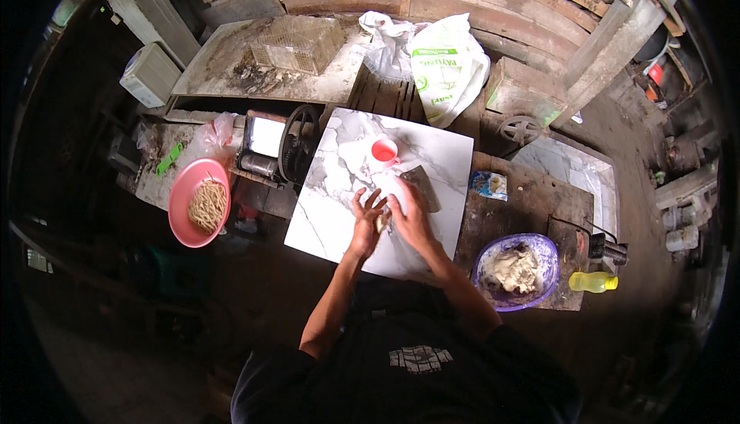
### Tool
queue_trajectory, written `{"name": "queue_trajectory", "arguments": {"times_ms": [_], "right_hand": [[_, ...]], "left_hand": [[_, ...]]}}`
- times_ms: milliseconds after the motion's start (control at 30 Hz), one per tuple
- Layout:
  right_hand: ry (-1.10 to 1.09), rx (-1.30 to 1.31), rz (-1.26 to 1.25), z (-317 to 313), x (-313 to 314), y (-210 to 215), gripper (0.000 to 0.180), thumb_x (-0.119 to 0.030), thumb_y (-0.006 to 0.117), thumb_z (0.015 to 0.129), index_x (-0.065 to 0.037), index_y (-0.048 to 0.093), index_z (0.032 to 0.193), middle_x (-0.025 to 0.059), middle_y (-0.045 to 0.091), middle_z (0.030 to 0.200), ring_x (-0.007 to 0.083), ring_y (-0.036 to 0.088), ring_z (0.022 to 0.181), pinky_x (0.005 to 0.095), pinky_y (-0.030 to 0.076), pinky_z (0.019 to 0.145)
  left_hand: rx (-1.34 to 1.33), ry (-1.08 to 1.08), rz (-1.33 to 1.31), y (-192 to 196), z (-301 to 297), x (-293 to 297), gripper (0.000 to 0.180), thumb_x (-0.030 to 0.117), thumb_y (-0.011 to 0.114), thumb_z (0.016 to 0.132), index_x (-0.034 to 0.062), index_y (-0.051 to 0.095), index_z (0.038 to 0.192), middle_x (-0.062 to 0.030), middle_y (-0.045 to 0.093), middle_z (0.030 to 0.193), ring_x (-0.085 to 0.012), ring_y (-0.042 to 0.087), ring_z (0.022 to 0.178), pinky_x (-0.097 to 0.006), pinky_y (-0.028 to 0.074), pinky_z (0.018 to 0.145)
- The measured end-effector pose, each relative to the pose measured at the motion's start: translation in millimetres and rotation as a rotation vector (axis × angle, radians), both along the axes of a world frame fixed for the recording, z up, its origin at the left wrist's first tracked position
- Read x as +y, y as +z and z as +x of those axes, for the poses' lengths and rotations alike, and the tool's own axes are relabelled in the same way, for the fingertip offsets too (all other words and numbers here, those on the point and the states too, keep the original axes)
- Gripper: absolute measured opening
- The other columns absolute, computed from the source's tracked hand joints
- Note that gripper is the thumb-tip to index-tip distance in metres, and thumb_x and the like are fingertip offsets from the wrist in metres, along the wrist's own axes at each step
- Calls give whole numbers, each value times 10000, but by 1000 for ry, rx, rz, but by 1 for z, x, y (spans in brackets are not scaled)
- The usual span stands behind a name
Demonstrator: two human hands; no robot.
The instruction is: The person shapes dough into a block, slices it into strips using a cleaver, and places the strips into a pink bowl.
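Note:
Both my hands are over a white marble-patterned board (327,223). My left hand (367,223) is turned partly palm up, its fingers apart and slightly curled. A small pale lump, apparently dough (381,223), lies against its palm. Facing it, my right hand (411,216) has its fingers stretched out, and I see nothing in them. Just beyond the hands stands a cup with a red inside (383,153). A flat grey-brown slab (421,189) lies beside the right fingers. Farther right, a purple basin (553,260) holds a large mass of dough (516,269).
At left, a pink basin (179,216) holds pale sticks. A hand-cranked machine with a dark wheel (299,145) stands against the board's left side. White sacks (451,69) lie beyond it. On the right are a blue packet (489,185) and a yellow bottle (593,282).

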State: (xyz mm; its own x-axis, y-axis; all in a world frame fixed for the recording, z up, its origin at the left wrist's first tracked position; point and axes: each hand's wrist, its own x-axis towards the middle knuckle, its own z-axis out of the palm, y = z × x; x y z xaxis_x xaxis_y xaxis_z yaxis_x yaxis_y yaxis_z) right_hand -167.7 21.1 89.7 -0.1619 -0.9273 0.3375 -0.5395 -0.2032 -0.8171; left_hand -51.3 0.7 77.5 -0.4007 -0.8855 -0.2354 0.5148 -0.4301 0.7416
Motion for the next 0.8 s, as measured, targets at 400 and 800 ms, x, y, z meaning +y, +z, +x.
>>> {"name": "queue_trajectory", "arguments": {"times_ms": [400,800], "right_hand": [[122,269,-284,16,-31,71,562,-317,259,871,-21,77,1312,178,51,1371,346,-9,1266,522,-82,968],[60,180,-376,-1,-28,117,531,-349,188,880,-64,121,1324,184,-14,1373,354,-47,1263,498,-70,979]], "left_hand": [[305,7,-322,78,-26,-16,583,449,212,881,105,70,1330,-97,128,1366,-218,164,1247,-361,183,1006],[230,-54,-411,120,-40,-1,539,377,215,900,105,46,1332,-103,94,1376,-216,115,1263,-339,122,1020]]}}
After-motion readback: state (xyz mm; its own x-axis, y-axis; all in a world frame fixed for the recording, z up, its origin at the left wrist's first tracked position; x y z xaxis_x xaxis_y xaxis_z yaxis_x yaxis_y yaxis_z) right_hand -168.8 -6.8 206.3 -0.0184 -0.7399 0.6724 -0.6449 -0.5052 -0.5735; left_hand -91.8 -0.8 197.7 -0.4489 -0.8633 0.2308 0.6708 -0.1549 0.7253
